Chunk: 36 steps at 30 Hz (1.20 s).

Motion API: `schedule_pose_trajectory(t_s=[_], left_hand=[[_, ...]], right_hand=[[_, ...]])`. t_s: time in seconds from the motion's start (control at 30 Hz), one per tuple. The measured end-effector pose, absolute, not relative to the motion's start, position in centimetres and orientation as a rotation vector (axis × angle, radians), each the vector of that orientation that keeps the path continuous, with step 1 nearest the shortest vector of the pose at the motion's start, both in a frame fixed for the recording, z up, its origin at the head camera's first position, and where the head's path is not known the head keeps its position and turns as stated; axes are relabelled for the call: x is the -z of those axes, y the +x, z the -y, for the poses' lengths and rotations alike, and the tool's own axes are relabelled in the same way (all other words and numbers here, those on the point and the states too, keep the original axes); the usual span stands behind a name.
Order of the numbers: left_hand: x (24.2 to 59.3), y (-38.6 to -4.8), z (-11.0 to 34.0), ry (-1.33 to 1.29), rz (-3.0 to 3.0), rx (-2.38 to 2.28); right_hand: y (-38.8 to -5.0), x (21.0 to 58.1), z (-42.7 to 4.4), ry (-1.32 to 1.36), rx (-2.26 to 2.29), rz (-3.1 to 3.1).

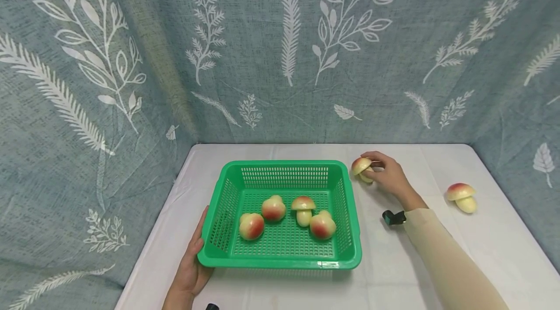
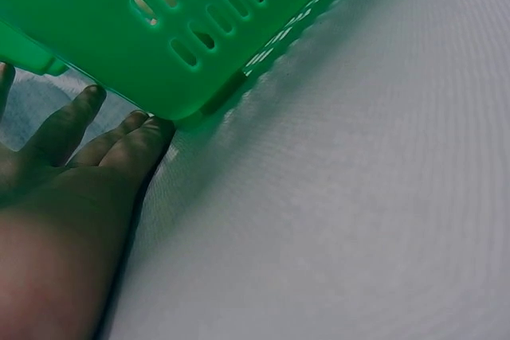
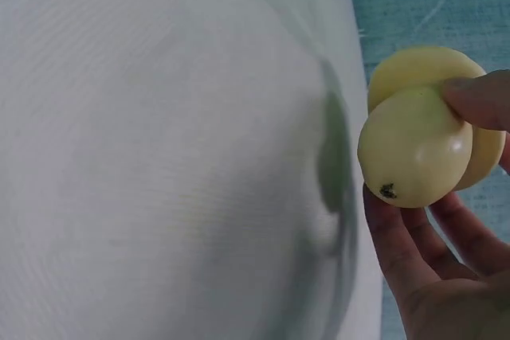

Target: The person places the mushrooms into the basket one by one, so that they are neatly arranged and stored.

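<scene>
My right hand (image 1: 391,177) holds a toy mushroom (image 1: 361,164) with a red-and-yellow cap, to the right of the basket's far corner. The right wrist view shows the pale underside of this mushroom (image 3: 414,149), with the thumb on one side and the fingers on the other. My left hand (image 1: 192,264) rests against the left side of a green plastic basket (image 1: 282,264), fingers extended along it. Several toy mushrooms lie in the basket, among them one on its side (image 1: 304,210) and one cap-up (image 1: 323,225).
Another toy mushroom (image 1: 461,197) lies on the white-covered table (image 1: 393,271) near its right edge. Patterned grey-green curtains (image 1: 271,106) hang behind the table and at both sides. A small black device (image 1: 393,217) sits at the right wrist.
</scene>
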State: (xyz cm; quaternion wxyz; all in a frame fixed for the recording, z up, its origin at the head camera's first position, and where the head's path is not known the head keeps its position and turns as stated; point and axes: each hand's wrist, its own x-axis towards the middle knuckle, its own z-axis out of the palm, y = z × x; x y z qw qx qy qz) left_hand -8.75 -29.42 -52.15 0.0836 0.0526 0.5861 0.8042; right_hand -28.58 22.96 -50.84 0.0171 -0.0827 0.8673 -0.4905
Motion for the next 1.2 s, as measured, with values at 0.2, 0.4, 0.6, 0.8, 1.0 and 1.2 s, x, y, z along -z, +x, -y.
schedule_pose_trajectory(t_s=[0.2, 0.4, 0.6, 0.8, 1.0, 1.2], left_hand=[[52.1, -8.7, 29.5, 0.151, -1.741, -2.411], [51.9, -8.7, 29.6, 0.146, -1.751, -2.4], [51.9, -8.6, 29.7, 0.144, -1.758, -2.394], [51.9, -8.7, 29.8, 0.165, -1.748, -2.39], [52.0, -8.7, 29.9, 0.152, -1.732, -2.406], [52.1, -8.6, 30.0, 0.166, -1.733, -2.403]], right_hand=[[-28.2, 49.6, -23.0, -0.257, 1.585, -2.712], [-27.9, 48.5, -23.0, -0.285, 1.621, -2.723], [-27.4, 47.1, -22.7, -0.304, 1.654, -2.702], [-27.0, 45.9, -22.2, -0.296, 1.673, -2.683], [-26.6, 44.7, -21.6, -0.34, 1.724, -2.67], [-26.1, 43.6, -21.2, -0.342, 1.726, -2.67]])
